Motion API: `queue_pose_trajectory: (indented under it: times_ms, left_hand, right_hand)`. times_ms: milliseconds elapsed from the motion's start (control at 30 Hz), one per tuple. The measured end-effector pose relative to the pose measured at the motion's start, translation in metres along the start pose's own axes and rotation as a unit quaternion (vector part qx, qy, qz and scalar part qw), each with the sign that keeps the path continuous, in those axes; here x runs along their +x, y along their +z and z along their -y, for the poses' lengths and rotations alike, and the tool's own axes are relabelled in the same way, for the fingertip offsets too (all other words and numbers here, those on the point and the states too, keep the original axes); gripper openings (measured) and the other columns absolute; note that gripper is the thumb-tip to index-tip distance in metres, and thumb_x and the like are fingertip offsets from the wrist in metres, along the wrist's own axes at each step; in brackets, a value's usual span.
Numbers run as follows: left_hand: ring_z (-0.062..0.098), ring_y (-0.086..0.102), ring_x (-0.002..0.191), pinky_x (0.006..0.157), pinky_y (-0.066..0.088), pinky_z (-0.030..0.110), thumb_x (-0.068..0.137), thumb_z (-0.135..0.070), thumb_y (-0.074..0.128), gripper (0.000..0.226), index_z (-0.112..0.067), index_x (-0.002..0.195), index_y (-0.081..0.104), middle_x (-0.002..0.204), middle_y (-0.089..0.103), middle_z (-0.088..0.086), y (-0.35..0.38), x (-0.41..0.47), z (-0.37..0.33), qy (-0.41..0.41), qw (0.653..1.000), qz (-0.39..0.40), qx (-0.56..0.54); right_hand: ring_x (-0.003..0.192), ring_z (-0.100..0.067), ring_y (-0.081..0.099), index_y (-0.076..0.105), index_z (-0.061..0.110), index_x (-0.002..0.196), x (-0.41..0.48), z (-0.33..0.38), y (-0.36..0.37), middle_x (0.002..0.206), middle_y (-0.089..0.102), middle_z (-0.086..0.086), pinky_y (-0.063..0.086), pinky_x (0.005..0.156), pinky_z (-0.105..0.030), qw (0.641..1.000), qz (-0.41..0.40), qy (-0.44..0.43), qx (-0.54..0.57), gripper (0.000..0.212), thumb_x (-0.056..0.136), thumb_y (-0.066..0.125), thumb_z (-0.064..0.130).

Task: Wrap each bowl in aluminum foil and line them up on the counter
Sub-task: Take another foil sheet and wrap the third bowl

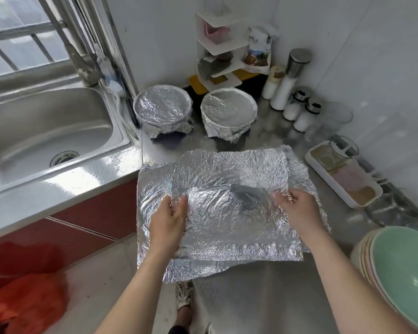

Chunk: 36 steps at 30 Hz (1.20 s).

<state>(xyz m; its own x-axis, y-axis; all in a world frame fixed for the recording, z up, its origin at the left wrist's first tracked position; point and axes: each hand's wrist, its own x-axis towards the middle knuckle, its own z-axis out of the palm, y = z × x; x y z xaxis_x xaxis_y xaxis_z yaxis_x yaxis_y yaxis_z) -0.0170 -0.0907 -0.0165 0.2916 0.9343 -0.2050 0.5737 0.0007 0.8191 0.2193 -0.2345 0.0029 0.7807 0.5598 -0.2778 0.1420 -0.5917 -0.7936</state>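
Now the left hand (170, 218) and right hand (297, 209) each pinch the crinkled foil sheet (227, 169), one at either side.

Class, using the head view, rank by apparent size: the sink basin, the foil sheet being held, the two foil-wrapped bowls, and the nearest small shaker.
1. foil sheet, though nearest the camera.
2. sink basin, partly cropped.
3. left wrapped bowl and right wrapped bowl: alike, not ranked.
4. small shaker.

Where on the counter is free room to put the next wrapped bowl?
Bare counter lies between the right wrapped bowl, the shakers and the foil sheet. The right edge is crowded: white tray, stacked bowls.
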Motion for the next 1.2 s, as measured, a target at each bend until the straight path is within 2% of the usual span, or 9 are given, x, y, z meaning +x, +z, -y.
queue_pose_trajectory:
  times_ms: [233, 433, 500, 567, 667, 767, 900, 1033, 1200]
  left_hand:
    - [0.031, 0.051, 0.061, 0.056, 0.031, 0.039, 0.101, -0.037, 0.045, 0.032, -0.019, 0.075, 0.04, 0.062, 0.052, 0.001, 0.011, 0.019, 0.022, 0.0, 0.993, -0.051, 0.105]
    - [0.033, 0.053, 0.065, 0.056, 0.025, 0.037, 0.103, -0.032, 0.042, 0.022, -0.016, 0.087, 0.043, 0.061, 0.045, -0.004, 0.014, 0.026, 0.023, 0.007, 0.985, -0.069, 0.16]
    - [0.035, 0.058, 0.081, 0.062, 0.035, 0.038, 0.1, -0.029, 0.048, 0.016, -0.014, 0.104, 0.052, 0.079, 0.056, 0.003, 0.014, 0.027, 0.02, 0.023, 0.977, -0.097, 0.188]
    - [0.036, 0.055, 0.1, 0.078, 0.047, 0.045, 0.09, -0.023, 0.061, 0.041, -0.01, 0.128, 0.052, 0.11, 0.058, 0.016, 0.015, 0.028, 0.018, 0.087, 0.956, -0.135, 0.246]
    - [0.039, 0.057, 0.113, 0.091, 0.052, 0.053, 0.081, -0.018, 0.072, 0.046, -0.012, 0.126, 0.06, 0.128, 0.058, 0.02, 0.035, 0.016, 0.004, 0.246, 0.924, -0.078, 0.281]
    - [0.033, 0.031, 0.143, 0.114, 0.03, 0.054, 0.101, -0.041, 0.045, 0.043, -0.027, 0.141, 0.045, 0.155, 0.032, 0.009, 0.067, -0.004, 0.006, 0.332, 0.869, 0.099, 0.354]
    - [0.021, -0.02, 0.148, 0.119, -0.007, 0.053, 0.099, -0.062, 0.007, 0.061, -0.036, 0.154, -0.003, 0.161, -0.017, 0.001, 0.084, -0.008, 0.028, 0.254, 0.867, 0.164, 0.396]
    - [0.016, -0.022, 0.147, 0.118, -0.01, 0.052, 0.099, -0.063, 0.008, 0.063, -0.037, 0.154, -0.005, 0.161, -0.019, -0.002, 0.084, -0.009, 0.031, 0.246, 0.869, 0.159, 0.399]
    - [0.015, -0.024, 0.146, 0.118, -0.009, 0.053, 0.098, -0.064, 0.006, 0.063, -0.037, 0.154, -0.008, 0.161, -0.019, -0.002, 0.082, -0.013, 0.028, 0.24, 0.867, 0.164, 0.405]
  right_hand:
    - [0.107, -0.03, 0.059, 0.052, 0.003, 0.131, 0.011, -0.003, 0.03, 0.125, 0.061, -0.015, 0.045, 0.087, -0.037, 0.989, -0.05, -0.047, -0.134, 0.053, 0.094, 0.057, 0.04]
    - [0.052, -0.011, 0.05, 0.056, 0.009, 0.099, 0.019, -0.007, 0.045, 0.065, 0.054, 0.007, 0.029, 0.045, -0.024, 0.967, -0.074, -0.1, -0.221, 0.04, 0.095, 0.048, 0.047]
    - [0.047, -0.009, 0.045, 0.053, 0.01, 0.095, 0.023, -0.012, 0.049, 0.06, 0.049, 0.007, 0.026, 0.043, -0.023, 0.962, -0.075, -0.113, -0.239, 0.037, 0.095, 0.047, 0.047]
    - [0.046, -0.009, 0.046, 0.052, 0.01, 0.096, 0.027, -0.015, 0.051, 0.059, 0.05, 0.007, 0.027, 0.042, -0.023, 0.956, -0.071, -0.131, -0.251, 0.037, 0.096, 0.047, 0.046]
    - [0.046, -0.011, 0.049, 0.054, 0.008, 0.099, 0.032, -0.02, 0.053, 0.059, 0.051, 0.006, 0.031, 0.041, -0.024, 0.948, -0.075, -0.15, -0.27, 0.042, 0.095, 0.044, 0.049]
    - [0.057, -0.02, 0.058, 0.055, 0.007, 0.111, 0.033, -0.025, 0.059, 0.074, 0.063, -0.002, 0.046, 0.056, -0.029, 0.941, -0.093, -0.144, -0.291, 0.048, 0.095, 0.043, 0.051]
    - [0.105, -0.03, 0.053, 0.045, 0.014, 0.128, 0.027, -0.016, 0.061, 0.122, 0.053, -0.016, 0.04, 0.089, -0.044, 0.913, -0.178, -0.15, -0.334, 0.048, 0.094, 0.048, 0.048]
    - [0.147, -0.026, 0.01, 0.013, 0.021, 0.152, 0.002, -0.013, 0.08, 0.16, 0.01, -0.007, 0.018, 0.117, -0.047, 0.883, -0.02, -0.242, -0.402, 0.058, 0.101, 0.028, 0.043]
    - [0.144, -0.011, -0.023, -0.019, 0.032, 0.15, -0.003, -0.041, 0.088, 0.157, -0.025, 0.011, -0.002, 0.12, -0.044, 0.888, 0.075, -0.195, -0.41, 0.061, 0.099, 0.006, 0.055]
